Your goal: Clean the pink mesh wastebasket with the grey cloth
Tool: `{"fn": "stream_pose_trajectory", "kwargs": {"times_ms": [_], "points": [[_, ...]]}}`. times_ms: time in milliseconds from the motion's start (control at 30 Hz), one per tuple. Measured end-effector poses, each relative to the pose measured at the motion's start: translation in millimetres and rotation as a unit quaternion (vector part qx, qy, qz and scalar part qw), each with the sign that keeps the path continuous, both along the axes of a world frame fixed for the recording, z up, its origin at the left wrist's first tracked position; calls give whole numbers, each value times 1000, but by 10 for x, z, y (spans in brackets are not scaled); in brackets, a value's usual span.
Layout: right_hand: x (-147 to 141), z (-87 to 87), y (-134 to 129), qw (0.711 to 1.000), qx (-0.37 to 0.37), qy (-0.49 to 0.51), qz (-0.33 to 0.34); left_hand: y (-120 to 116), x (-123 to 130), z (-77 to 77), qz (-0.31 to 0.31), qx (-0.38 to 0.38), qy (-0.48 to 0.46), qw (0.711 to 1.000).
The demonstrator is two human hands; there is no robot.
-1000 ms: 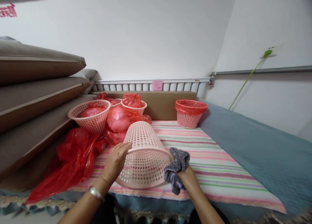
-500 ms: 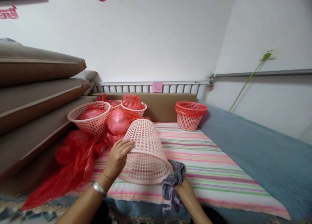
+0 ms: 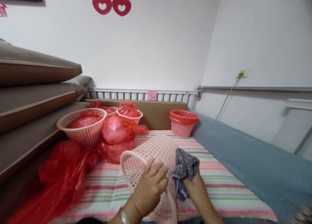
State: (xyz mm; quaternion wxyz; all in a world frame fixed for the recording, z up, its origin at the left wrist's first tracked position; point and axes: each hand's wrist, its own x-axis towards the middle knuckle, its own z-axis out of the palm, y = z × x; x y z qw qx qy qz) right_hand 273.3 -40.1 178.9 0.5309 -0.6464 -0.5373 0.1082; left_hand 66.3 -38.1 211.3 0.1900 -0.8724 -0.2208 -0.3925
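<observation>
We have the pink basket [image 3: 161,149] tipped on its side on the striped sheet [image 3: 226,175]. Our left hand [image 3: 152,186] lies palm down on it, fingers a little spread. Our right hand [image 3: 193,182] pokes into a gray cloth [image 3: 186,164] by the basket, so we can't tell how those fingers bend.

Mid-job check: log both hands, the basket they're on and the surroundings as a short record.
left hand: touching pink basket near its rim
right hand: holding gray cloth at the basket's side
basket pose: tipped over
left side: red plastic bag
back right: upright basket, red plastic around its rim
underneath: striped mat
</observation>
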Motion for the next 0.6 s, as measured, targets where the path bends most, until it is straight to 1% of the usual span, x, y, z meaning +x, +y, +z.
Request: {"fn": "stream_pose_trajectory", "kwargs": {"times_ms": [33,67,100,167,233,267,300,333,367,400,433,467,500,533,567,600], "points": [[-61,154,-2,999,26,-19,-2,-63,78,3,-23,-19,19,999],[-121,271,0,998,38,-47,8,-121,131,3,-47,-45,38,997],[-176,350,7,996,38,-74,19,-171,158,-9,-69,-75,52,993],[-266,405,21,992,15,-120,42,-239,150,-90,-118,-133,57,982],[-326,382,19,988,-7,-146,43,-271,98,-232,-162,-180,-16,970],[-347,362,7,987,-10,-154,39,-280,71,-299,-166,-199,-118,959],[-366,343,-14,986,-9,-163,35,-290,49,-346,-139,-247,-230,931],[-382,325,-45,985,-6,-172,31,-304,36,-361,-107,-306,-331,886],[-395,306,-84,983,-2,-181,31,-321,34,-341,-80,-382,-414,822],[-407,279,-131,981,4,-190,32,-342,43,-288,-69,-468,-467,747],[-416,240,-182,979,11,-199,34,-365,64,-211,-79,-547,-496,670],[-421,184,-237,977,19,-210,38,-386,96,-124,-101,-607,-511,600],[-420,110,-293,973,27,-223,45,-406,139,-43,-136,-645,-517,546],[-413,21,-349,970,35,-236,51,-423,190,21,-173,-663,-521,510],[-398,-79,-401,967,45,-247,55,-437,246,59,-201,-665,-527,489],[-374,-179,-448,964,54,-256,57,-448,303,67,-219,-660,-534,481]]}}
